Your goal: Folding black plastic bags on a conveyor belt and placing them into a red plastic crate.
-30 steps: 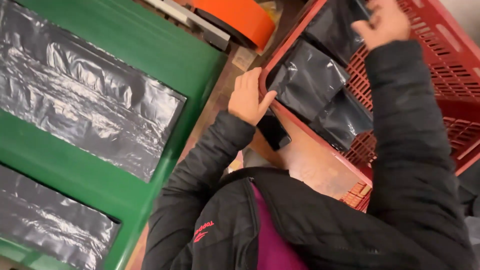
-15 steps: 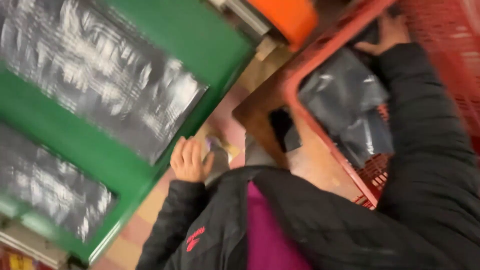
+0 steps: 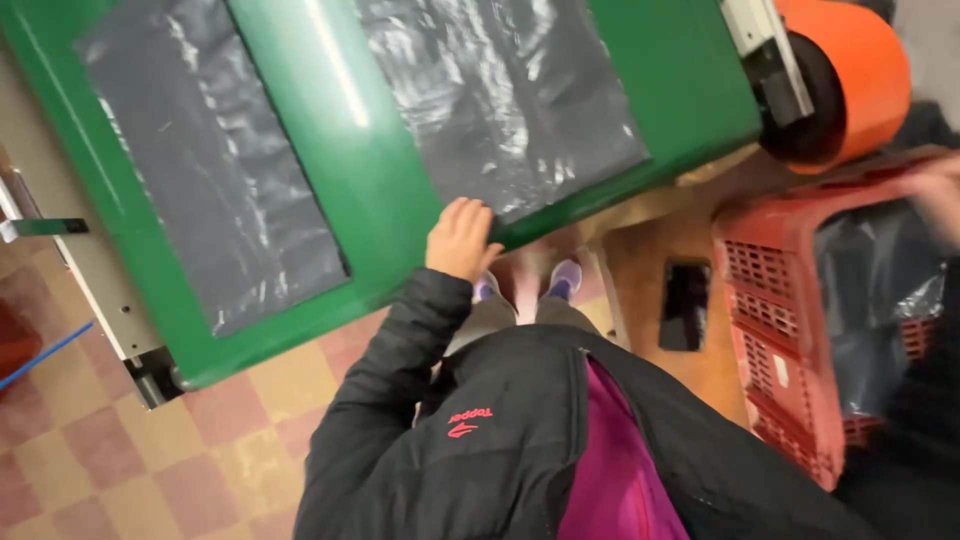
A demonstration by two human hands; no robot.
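Note:
My left hand rests on the near edge of a green table, fingers curled over the rim, touching the corner of a grey plastic sheet. A second grey sheet lies further left on the same table. My right hand is blurred at the right edge, over a red plastic crate holding dark grey plastic bags. Whether it grips a bag I cannot tell.
An orange roll on a metal bracket sits at the table's far right end. A dark phone lies on a brown wooden surface beside the crate. Checkered floor tiles lie below left. My shoes show under the table edge.
The view swung left toward the green table. My left hand left the crate's rim, dropped near my body, then landed on the table edge. My right hand stayed at the crate.

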